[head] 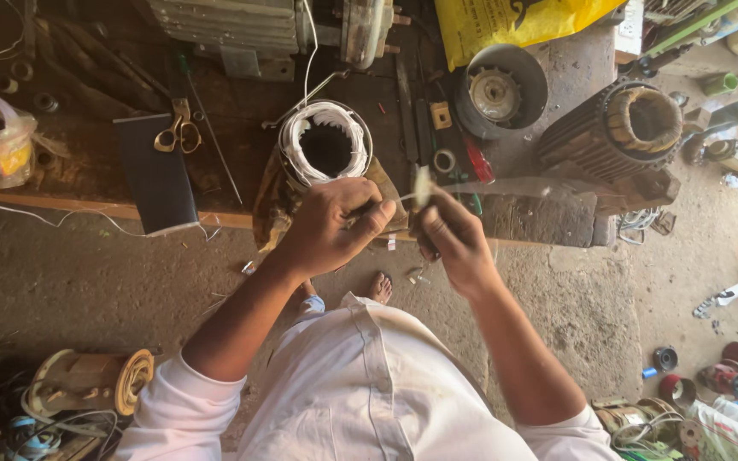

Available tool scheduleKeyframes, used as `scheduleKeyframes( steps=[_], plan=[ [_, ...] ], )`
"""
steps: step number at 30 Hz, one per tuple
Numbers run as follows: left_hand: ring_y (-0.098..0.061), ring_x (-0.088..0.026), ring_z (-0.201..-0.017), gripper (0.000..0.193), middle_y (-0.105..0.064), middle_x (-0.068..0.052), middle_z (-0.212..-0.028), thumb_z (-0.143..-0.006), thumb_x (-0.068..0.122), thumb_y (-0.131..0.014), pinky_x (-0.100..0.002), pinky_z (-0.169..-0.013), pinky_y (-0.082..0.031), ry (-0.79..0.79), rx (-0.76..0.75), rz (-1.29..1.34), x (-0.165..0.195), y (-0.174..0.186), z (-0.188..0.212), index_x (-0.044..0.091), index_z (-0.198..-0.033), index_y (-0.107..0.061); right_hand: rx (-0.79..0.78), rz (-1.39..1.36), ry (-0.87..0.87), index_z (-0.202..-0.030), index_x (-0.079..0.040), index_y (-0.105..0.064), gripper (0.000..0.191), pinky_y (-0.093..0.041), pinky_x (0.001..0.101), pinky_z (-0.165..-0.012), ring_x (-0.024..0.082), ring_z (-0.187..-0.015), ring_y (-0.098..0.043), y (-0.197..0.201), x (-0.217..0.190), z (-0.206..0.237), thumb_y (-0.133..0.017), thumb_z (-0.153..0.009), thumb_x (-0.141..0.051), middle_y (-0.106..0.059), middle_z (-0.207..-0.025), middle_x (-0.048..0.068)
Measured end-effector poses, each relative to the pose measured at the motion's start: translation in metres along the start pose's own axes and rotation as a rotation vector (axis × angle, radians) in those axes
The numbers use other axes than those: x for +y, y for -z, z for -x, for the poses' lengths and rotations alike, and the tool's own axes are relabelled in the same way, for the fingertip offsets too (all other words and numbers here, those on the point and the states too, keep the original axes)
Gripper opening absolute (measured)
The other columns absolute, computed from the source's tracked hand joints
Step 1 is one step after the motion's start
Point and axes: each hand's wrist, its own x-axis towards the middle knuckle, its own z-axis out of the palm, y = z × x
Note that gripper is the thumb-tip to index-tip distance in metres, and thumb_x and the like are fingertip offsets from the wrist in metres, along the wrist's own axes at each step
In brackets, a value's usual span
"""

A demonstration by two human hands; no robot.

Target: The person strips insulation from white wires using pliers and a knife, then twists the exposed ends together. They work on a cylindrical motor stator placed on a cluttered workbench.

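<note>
Left hand (pixel 328 226): fingers curled shut, pinching a thin strip of clear insulation film (pixel 506 189), resting against the near rim of the motor stator.
Right hand (pixel 452 242): fingers closed on the same strip, just beside the left hand, above the counter (pixel 87 183) edge.
Motor stator (pixel 325 152): upright on the counter, white winding wire ringing its open bore.
Scissors (pixel 178 130): yellow-handled, left of the stator, beside 1 dark flat book (pixel 157 181).
Ribbed motor housing (pixel 612 130): right, tilted.
Yellow bag (pixel 510 21): far edge.
</note>
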Motion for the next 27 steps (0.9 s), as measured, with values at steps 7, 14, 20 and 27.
scheduleKeyframes(
  steps=[7,14,20,27],
  plan=[
    [-0.054,-0.018,-0.057,0.035,-0.056,-0.006,-0.063,-0.097,0.032,-0.071,-0.036,-0.054,-0.041,0.078,-0.070,-0.026,-0.002,-0.002,0.010,0.005,-0.076,-0.065,-0.181,-0.039,0.107,-0.152,0.005,-0.045,0.073,-0.057,0.0289,-0.101,0.011,-0.116,-0.068,-0.030,-0.044,-0.015,-0.081,-0.090,-0.010,-0.068,-0.131,0.009],
    [-0.056,-0.016,-0.059,0.037,-0.057,-0.005,-0.065,-0.097,0.035,-0.072,-0.034,-0.056,-0.043,0.053,-0.074,0.023,-0.003,0.017,0.025,0.005,-0.076,-0.065,-0.161,-0.005,0.089,-0.150,0.006,-0.051,0.066,-0.057,0.0328,-0.104,0.015,-0.115,-0.069,-0.058,-0.039,-0.015,-0.080,-0.091,-0.005,-0.070,-0.128,0.012],
    [-0.059,-0.014,-0.062,0.035,-0.060,-0.004,-0.068,-0.098,0.036,-0.070,-0.033,-0.057,-0.045,0.104,-0.097,0.050,-0.007,0.024,0.033,0.006,-0.079,-0.067,-0.188,-0.056,0.082,-0.148,0.005,-0.051,0.064,-0.057,0.0321,-0.103,0.014,-0.115,-0.068,-0.067,-0.030,-0.017,-0.080,-0.093,-0.007,-0.070,-0.128,0.011],
    [-0.060,-0.014,-0.059,0.035,-0.062,-0.003,-0.064,-0.096,0.036,-0.071,-0.033,-0.055,-0.045,0.172,-0.129,0.045,-0.004,0.024,0.031,0.007,-0.077,-0.069,-0.149,0.052,0.071,-0.146,0.004,-0.051,0.058,-0.058,0.0246,-0.095,0.008,-0.106,-0.068,-0.068,-0.026,-0.015,-0.074,-0.097,-0.019,-0.071,-0.122,0.004]
  ],
)
